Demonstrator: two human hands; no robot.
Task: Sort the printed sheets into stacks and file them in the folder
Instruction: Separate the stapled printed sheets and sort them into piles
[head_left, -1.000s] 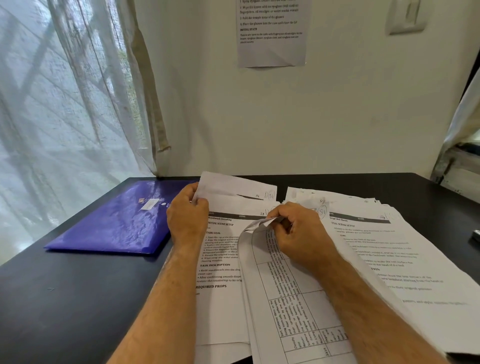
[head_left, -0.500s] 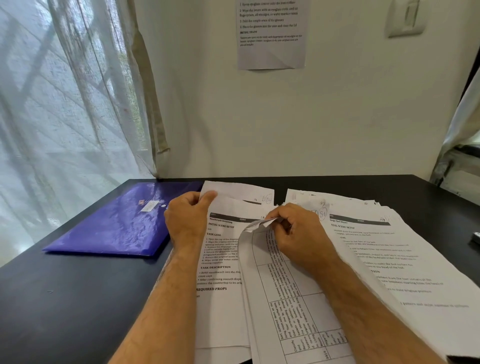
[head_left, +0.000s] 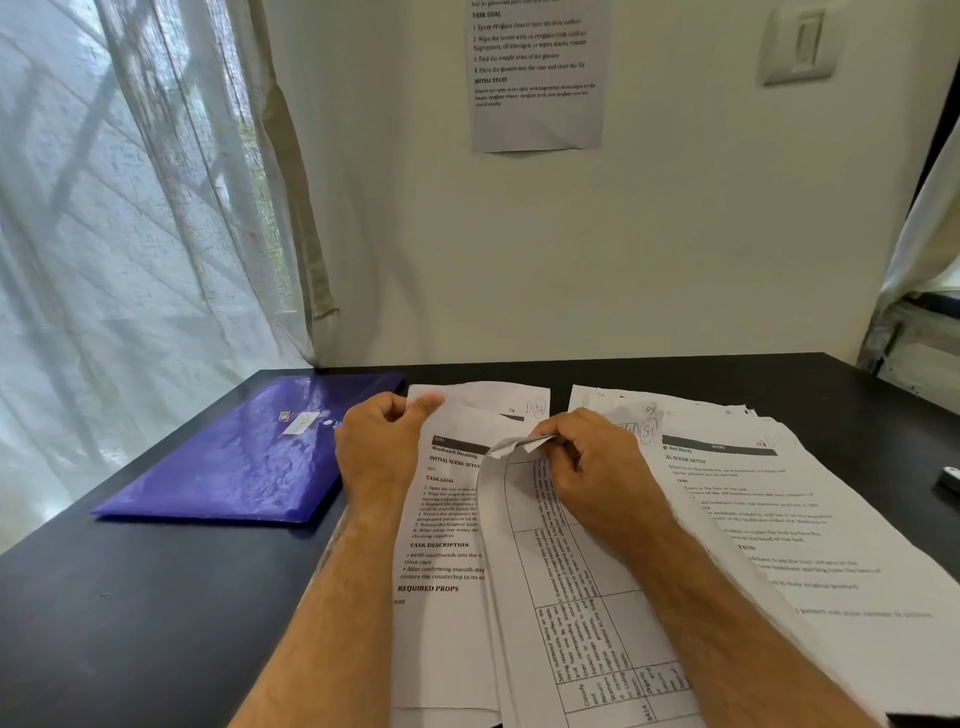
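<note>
Left hand (head_left: 382, 452) grips the top-left corner of the middle stack (head_left: 447, 525) of printed sheets on the dark worktop (head_left: 130, 623). Right hand (head_left: 597, 467) pinches the curled top edge of a table-printed sheet (head_left: 561, 623) (lifted off that stack). A second stack (head_left: 779, 519) lies right; the blue folder (head_left: 249, 457) lies closed, left.
</note>
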